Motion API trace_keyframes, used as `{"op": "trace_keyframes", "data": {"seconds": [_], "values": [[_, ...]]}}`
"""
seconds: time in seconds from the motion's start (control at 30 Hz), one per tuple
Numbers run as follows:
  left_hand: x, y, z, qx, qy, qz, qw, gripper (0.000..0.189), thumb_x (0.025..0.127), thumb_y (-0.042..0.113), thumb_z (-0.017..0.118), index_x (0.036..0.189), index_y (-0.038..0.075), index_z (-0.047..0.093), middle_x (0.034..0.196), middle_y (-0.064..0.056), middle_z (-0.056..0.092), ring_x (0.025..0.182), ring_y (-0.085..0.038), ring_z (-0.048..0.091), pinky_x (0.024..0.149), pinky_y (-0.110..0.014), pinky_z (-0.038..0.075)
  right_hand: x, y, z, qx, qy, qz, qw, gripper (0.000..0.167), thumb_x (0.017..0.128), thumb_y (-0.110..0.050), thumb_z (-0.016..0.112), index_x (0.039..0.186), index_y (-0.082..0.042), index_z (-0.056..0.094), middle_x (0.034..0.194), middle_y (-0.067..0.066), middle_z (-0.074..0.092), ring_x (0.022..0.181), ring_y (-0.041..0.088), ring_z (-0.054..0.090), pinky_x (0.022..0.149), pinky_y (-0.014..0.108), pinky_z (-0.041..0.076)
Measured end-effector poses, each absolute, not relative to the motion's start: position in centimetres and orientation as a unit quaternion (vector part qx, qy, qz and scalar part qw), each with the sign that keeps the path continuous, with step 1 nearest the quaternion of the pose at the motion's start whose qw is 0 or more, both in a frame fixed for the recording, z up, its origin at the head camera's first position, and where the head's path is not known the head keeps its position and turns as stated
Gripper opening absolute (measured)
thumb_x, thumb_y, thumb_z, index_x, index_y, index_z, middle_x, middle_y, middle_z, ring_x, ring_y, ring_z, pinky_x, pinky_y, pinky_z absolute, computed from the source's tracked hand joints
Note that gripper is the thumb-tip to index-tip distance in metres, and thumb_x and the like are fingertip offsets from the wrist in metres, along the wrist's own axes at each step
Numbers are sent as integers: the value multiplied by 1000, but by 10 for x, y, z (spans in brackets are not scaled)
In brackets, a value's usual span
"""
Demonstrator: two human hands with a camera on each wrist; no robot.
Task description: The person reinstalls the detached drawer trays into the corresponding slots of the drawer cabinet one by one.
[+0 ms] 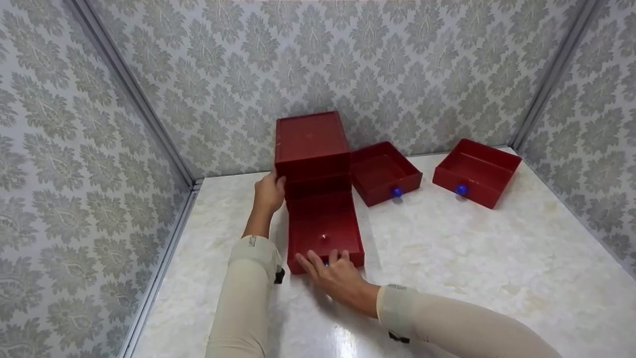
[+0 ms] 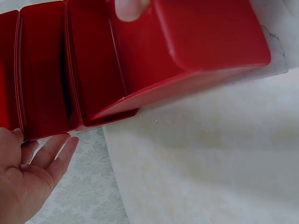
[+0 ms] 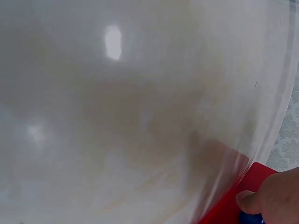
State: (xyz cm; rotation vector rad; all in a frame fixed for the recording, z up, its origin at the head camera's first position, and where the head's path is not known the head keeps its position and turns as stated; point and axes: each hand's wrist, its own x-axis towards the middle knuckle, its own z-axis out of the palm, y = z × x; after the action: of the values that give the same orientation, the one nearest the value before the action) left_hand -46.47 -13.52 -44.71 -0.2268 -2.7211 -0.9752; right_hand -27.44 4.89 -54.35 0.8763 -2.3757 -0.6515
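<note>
Marbled tabletop [image 1: 472,258], hands [image 1: 270,191] [image 1: 343,281] loosely spread against cabinet [image 1: 312,136] and drawer [image 1: 325,221]

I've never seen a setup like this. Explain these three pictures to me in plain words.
There is no machine at work: a person uses a bare left hand and right hand. The head picture comes from a camera worn on the head, looking forward and down. The other two come from cameras on the wrists, each looking at that hand's work.

On the pale table stands a red cabinet. A pulled-out drawer sticks out of its lowest slot. To the right lie two loose red drawers, a nearer one and a farther one, each with a blue knob.

The left hand touches the cabinet's left side; the right hand grips the front of the pulled-out drawer, at its knob.
</note>
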Motion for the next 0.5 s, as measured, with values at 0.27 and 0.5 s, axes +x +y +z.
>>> {"op": "trace_keyframes", "data": {"seconds": [0.27,0.5], "values": [[-462,-134,-449,-77,-931,-335,126,34,109,22,47,132,3,63,126,-22,70,123,-39,64,102,-52,50,-284,46,-548,315,-881,-234,265,72,96,-14,67,160,-24,36,150,-5,56,94,31,75,69,43,63],[-463,-135,-449,-77,-933,-329,126,35,110,24,45,133,5,63,123,-21,71,119,-38,66,97,-52,52,-291,43,-553,302,-878,-269,256,84,95,-8,70,164,-23,25,162,0,42,117,38,69,85,50,61]]}}
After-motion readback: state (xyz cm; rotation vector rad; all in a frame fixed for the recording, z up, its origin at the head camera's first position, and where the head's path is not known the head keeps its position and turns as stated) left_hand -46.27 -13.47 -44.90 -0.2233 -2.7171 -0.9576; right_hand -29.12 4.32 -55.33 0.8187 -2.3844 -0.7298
